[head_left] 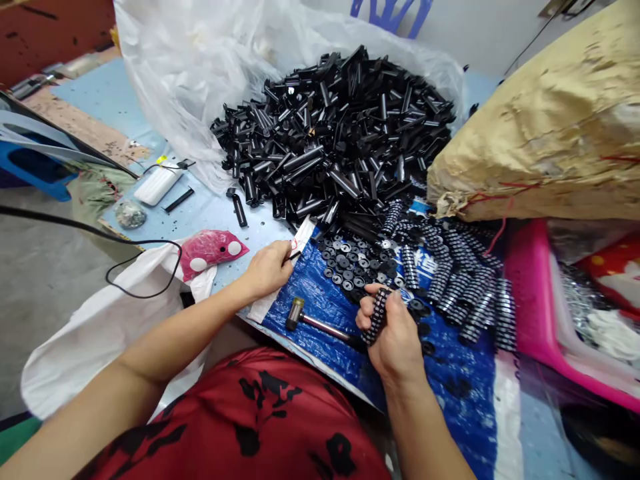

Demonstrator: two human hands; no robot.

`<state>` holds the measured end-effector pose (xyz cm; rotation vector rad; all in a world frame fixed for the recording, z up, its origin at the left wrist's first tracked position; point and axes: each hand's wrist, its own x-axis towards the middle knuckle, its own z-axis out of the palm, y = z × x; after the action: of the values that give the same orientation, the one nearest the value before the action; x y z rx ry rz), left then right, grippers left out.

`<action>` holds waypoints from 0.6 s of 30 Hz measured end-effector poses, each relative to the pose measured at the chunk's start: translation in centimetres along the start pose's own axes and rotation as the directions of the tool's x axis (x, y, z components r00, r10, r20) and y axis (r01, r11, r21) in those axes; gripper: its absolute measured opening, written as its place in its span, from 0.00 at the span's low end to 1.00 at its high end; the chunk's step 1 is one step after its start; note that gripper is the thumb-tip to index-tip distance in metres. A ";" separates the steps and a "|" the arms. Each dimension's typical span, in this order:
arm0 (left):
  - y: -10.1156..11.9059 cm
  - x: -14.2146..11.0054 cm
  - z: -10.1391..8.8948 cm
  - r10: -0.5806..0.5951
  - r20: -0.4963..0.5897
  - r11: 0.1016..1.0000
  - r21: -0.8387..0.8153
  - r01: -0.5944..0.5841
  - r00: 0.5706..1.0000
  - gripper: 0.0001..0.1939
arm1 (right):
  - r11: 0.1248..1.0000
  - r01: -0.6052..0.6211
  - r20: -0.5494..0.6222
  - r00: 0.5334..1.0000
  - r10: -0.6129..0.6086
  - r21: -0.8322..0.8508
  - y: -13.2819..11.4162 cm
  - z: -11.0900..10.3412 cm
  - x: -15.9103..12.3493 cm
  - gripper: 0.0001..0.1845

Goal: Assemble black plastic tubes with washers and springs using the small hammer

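Observation:
My right hand (397, 333) is wrapped round a black ridged cylinder (377, 317) with rows of pale marks, held upright and slightly tilted above the blue sheet. My left hand (270, 270) is closed over the white edge of the sheet; a small dark thin piece (295, 256) sticks out at its fingertips, its kind unclear. A small hammer (325, 327) lies between my hands, its handle end partly hidden near my right hand. Just beyond are many round black discs (345, 263). Similar ridged cylinders (453, 280) lie heaped to the right.
A large heap of black half-tube parts (340, 133) spills from a clear plastic bag (170, 73). At right stand a yellow sack (540, 127) and a pink bin (535, 287). A pink packet (210, 253) lies at left, with a black cable (90, 230) hanging nearby.

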<state>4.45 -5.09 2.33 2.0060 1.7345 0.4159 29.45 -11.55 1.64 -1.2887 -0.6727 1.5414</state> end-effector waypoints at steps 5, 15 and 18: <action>2.2 -1.4 0.3 -0.057 0.091 0.829 -0.550 0.098 0.994 0.13 | 0.999 -0.024 -0.002 1.000 0.024 0.045 0.4 0.9 -1.1 0.40; 7.0 -3.6 2.0 0.063 0.299 0.410 -0.877 0.249 0.952 0.21 | 0.991 -0.005 -0.037 0.999 0.010 0.137 0.4 1.4 -1.9 0.39; 8.2 -3.9 3.2 0.106 0.281 0.376 -0.899 0.223 0.954 0.22 | 0.988 0.031 -0.150 0.989 -0.008 0.148 0.7 2.1 -1.6 0.36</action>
<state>12.44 -10.23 4.14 1.0457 0.9446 0.8023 27.15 -12.90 2.26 -1.2648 -0.4638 1.4352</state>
